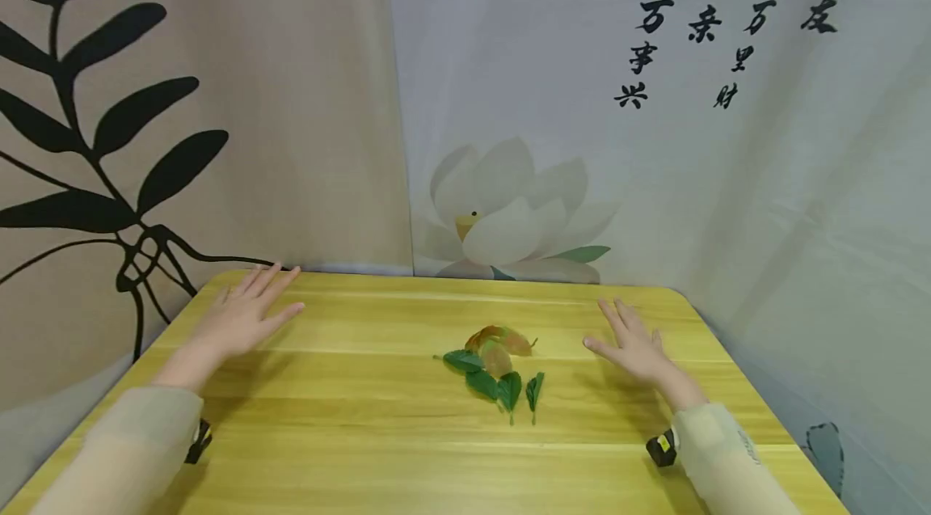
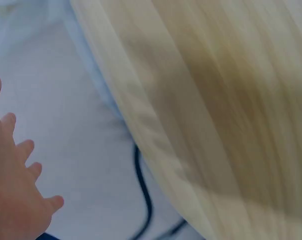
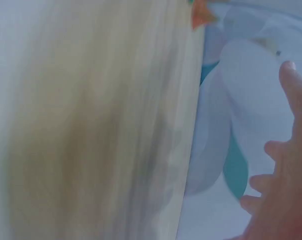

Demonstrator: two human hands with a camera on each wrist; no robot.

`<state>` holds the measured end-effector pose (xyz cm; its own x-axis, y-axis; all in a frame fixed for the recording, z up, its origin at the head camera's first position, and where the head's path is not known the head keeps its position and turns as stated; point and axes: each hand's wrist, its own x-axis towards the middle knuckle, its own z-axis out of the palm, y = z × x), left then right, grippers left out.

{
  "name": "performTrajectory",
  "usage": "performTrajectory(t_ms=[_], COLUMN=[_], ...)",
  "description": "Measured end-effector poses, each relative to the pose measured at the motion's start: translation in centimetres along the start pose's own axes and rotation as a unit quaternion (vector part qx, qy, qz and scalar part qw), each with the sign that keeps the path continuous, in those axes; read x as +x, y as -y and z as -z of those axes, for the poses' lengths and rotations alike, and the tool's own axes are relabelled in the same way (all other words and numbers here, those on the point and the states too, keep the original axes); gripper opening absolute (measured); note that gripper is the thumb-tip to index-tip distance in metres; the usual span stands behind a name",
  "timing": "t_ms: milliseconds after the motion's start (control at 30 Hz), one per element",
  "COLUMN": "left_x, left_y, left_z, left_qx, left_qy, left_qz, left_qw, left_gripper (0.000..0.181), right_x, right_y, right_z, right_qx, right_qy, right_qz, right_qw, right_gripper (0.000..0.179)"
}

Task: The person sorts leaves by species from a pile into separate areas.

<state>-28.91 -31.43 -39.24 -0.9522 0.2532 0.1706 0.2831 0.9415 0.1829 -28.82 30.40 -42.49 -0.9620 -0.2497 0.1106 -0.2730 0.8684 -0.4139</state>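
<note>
Pale sleeves [image 1: 120, 450] come first, both cut off by the bottom edge. Black wrist devices [image 1: 662, 448] poke out at the cuffs; the left one is mostly hidden behind its sleeve. Wooden table [image 1: 327, 434] runs past the frame bottom.

Nearest leaves next: green leaves [image 1: 510, 390] sit between the hands, well apart from the left, nearer the right; one at the right end lies just apart from the others. Reddish-brown leaves [image 1: 496, 357] lie just beyond, overlapping, so exact count can't be told.

Right hand [image 1: 631, 345]: holds nothing, fingers spread, thumb out towards the leaves; outer fingers partly hidden. Its wrist view crops the hand at the right edge; an orange-red shape [image 3: 202, 14] at the top is cut off and too blurred to identify. Left hand [image 1: 236, 317]: holds nothing, fingers straight and spread, near the far left corner; cropped at the left edge in its wrist view.

Behind: backdrop with lotus print [image 1: 524, 208], black plant print [image 1: 109, 127] clipped left, and Chinese characters [image 1: 698, 14], top ones cut off.
</note>
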Motion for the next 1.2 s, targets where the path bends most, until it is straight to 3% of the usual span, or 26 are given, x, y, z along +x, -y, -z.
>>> performTrajectory(t_ms=[133, 300, 500, 600, 733, 833, 933, 1067, 1200], left_x=[0.5, 1.0, 1.6, 1.6, 1.5, 1.5, 1.6, 1.8, 2.0], left_y=[-2.9, -6.6, -11.3, -13.5, -16.0, -17.7, -19.0, -20.4, -21.5], left_z=[0.0, -0.7, -2.3, -3.3, -4.6, -5.5, -6.4, -7.9, -9.1], left_qx=[-0.016, -0.076, -0.167, -0.211, -0.279, -0.332, -0.402, -0.489, -0.532], left_qy=[-0.007, -0.004, 0.023, 0.055, 0.118, 0.163, 0.200, 0.225, 0.225], left_qz=[-0.039, -0.081, -0.137, -0.161, -0.171, -0.153, -0.121, -0.073, -0.021], left_qw=[0.9991, 0.9938, 0.9762, 0.9625, 0.9377, 0.9164, 0.8851, 0.8396, 0.8159], left_gripper=[0.072, 0.066, 0.060, 0.059, 0.057, 0.058, 0.060, 0.063, 0.064], right_x=[-0.9, -1.8, -2.8, -3.1, -3.4, -3.4, -3.4, -3.4, -3.4], right_y=[1.8, 4.0, 6.1, 6.9, 7.8, 8.4, 8.8, 9.0, 9.0], right_z=[-0.6, -1.8, -3.1, -3.4, -3.7, -4.1, -4.8, -5.5, -6.0], right_qx=[0.078, 0.182, 0.238, 0.287, 0.365, 0.395, 0.405, 0.406, 0.414], right_qy=[-0.003, 0.007, 0.020, 0.029, 0.057, 0.079, 0.094, 0.103, 0.105], right_qz=[0.035, 0.056, 0.033, 0.018, 0.003, -0.009, -0.019, -0.032, -0.038], right_qw=[0.9963, 0.9816, 0.9705, 0.9573, 0.9293, 0.9151, 0.9092, 0.9073, 0.9034], right_gripper=[0.079, 0.068, 0.047, 0.042, 0.044, 0.045, 0.044, 0.041, 0.039])
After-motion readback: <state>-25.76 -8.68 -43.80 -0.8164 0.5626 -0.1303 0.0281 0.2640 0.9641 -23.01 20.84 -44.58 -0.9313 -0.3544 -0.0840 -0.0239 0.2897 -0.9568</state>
